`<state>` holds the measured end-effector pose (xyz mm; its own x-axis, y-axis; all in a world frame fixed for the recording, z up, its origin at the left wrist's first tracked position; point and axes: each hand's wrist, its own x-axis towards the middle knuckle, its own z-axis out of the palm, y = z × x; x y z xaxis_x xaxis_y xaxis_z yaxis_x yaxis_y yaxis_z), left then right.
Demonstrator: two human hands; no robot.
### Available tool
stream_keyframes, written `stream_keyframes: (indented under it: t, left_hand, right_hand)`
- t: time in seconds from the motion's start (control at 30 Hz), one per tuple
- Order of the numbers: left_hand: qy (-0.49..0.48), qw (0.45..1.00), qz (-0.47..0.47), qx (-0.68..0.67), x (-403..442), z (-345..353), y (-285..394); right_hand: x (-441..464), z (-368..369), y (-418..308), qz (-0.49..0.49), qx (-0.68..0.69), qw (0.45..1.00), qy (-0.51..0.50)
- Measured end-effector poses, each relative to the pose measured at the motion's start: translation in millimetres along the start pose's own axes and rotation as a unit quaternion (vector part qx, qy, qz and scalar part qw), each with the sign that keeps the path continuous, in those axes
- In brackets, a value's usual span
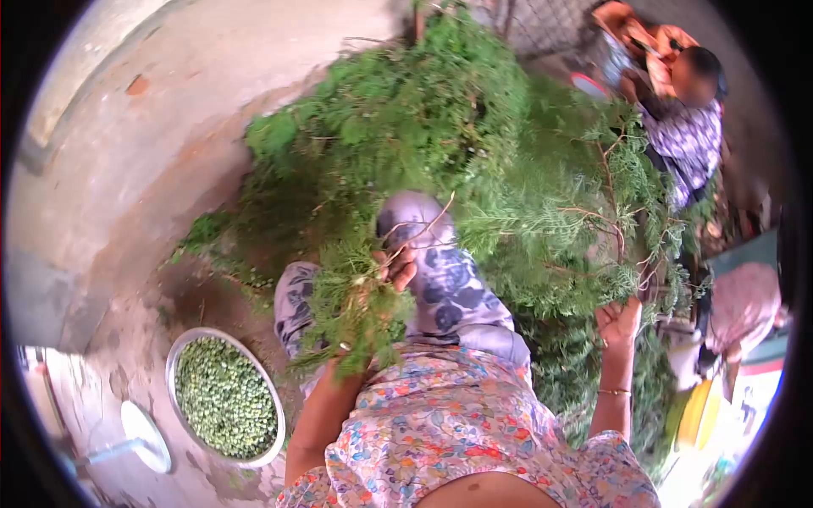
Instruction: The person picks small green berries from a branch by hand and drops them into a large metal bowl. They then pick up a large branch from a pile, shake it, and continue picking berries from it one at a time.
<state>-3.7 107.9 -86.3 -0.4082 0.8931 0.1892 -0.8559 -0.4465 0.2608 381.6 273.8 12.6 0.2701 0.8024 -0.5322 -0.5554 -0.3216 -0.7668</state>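
Note:
Near the middle, my left hand (pixel 396 269) is closed around a bunch of green sprigs (pixel 351 309) with thin bare stems, in front of my knee in patterned trousers (pixel 440 284). On the right, my right hand (pixel 618 322) grips the lower end of a large leafy branch (pixel 614 195), which stands up from the fist and spreads to both sides. Behind both hands lies a big heap of green branches (pixel 406 102). A round metal tray (pixel 277 406) full of small green pieces (pixel 224 398) rests on the ground at the lower left.
Another person (pixel 690 127) in a purple patterned top sits at the upper right, near an orange cloth (pixel 622 25). A white round object (pixel 146 436) is at the lower left, a yellow container (pixel 701 415) at the lower right. A wall (pixel 212 59) runs along the upper left.

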Motion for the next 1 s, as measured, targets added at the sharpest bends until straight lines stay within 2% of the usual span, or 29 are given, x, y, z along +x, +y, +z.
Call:
stream_keyframes:
  t: [0.03, 0.1, 0.13, 0.27, 0.33, 0.37, 0.4, 0.43, 0.47, 0.53, 0.57, 0.6, 0.63, 0.67, 0.7, 0.77, 0.83, 0.9, 0.93, 0.97, 1.0]
  left_hand:
    - [0.002, 1.000, -0.013, -0.005, -2, 5, -6]
    - [0.106, 0.993, -0.037, -0.032, -15, 16, -5]
    - [0.053, 0.996, -0.048, -0.059, -16, 11, -5]
    - [0.093, 0.992, -0.041, -0.076, -35, -17, -3]
    - [0.102, 0.991, -0.058, -0.068, -38, -13, 1]
    - [0.105, 0.989, -0.078, -0.064, -38, -10, 2]
    - [0.081, 0.993, -0.081, -0.018, -38, -9, 1]
    - [0.085, 0.993, -0.080, -0.017, -39, -8, -1]
    - [0.081, 0.992, -0.089, 0.024, -39, -8, -4]
    - [0.076, 0.990, -0.092, 0.078, -39, -19, -19]
    - [0.079, 0.990, -0.088, 0.080, -38, -23, -21]
    - [0.032, 0.991, -0.100, 0.080, -35, -26, -20]
    - [-0.016, 0.990, -0.112, 0.081, -34, -26, -18]
    - [0.013, 0.985, -0.116, 0.130, -33, -13, -14]
    - [0.013, 0.984, -0.115, 0.132, -33, -13, -14]
    - [0.017, 0.981, -0.125, 0.149, -34, -14, -13]
    - [0.027, 0.979, -0.120, 0.161, -32, 13, -7]
    - [0.075, 0.977, -0.092, 0.178, -35, 32, -5]
    - [0.047, 0.982, -0.114, 0.146, -35, 39, 1]
    - [0.050, 0.982, -0.110, 0.147, -42, 27, 2]
    - [0.124, 0.971, -0.126, 0.164, -55, 5, 1]
  right_hand:
    - [10, -15, 1, 0.005, 0.022, 1.000, -0.001]
    - [43, -68, 8, 0.001, -0.008, 1.000, -0.004]
    - [53, -92, 12, -0.003, -0.039, 0.999, -0.017]
    - [65, -155, 27, 0.008, -0.123, 0.991, 0.044]
    - [84, -186, 32, 0.108, -0.394, 0.912, 0.015]
    - [91, -190, 33, 0.112, -0.398, 0.911, 0.013]
    - [86, -181, 33, 0.036, -0.685, 0.728, -0.011]
    - [75, -168, 32, -0.046, -0.887, 0.458, -0.033]
    - [26, -116, 29, -0.164, -0.922, 0.343, -0.067]
    - [21, -72, 29, -0.261, -0.899, 0.339, -0.091]
    - [1, -28, 30, -0.324, -0.820, 0.445, -0.156]
    - [-30, 20, 34, -0.377, -0.720, 0.540, -0.217]
    - [-67, 59, 35, -0.363, -0.642, 0.603, -0.303]
    - [-99, 88, 40, -0.342, -0.553, 0.656, -0.382]
    - [-117, 104, 51, -0.339, -0.473, 0.664, -0.470]
    - [-146, 140, 73, -0.480, -0.459, 0.502, -0.555]
    - [-149, 155, 105, -0.466, -0.454, 0.481, -0.587]
    - [-142, 159, 131, -0.427, -0.546, 0.409, -0.594]
    - [-139, 159, 139, -0.426, -0.543, 0.406, -0.599]
    - [-135, 157, 145, -0.361, -0.557, 0.402, -0.631]
    - [-131, 154, 150, -0.293, -0.570, 0.397, -0.657]
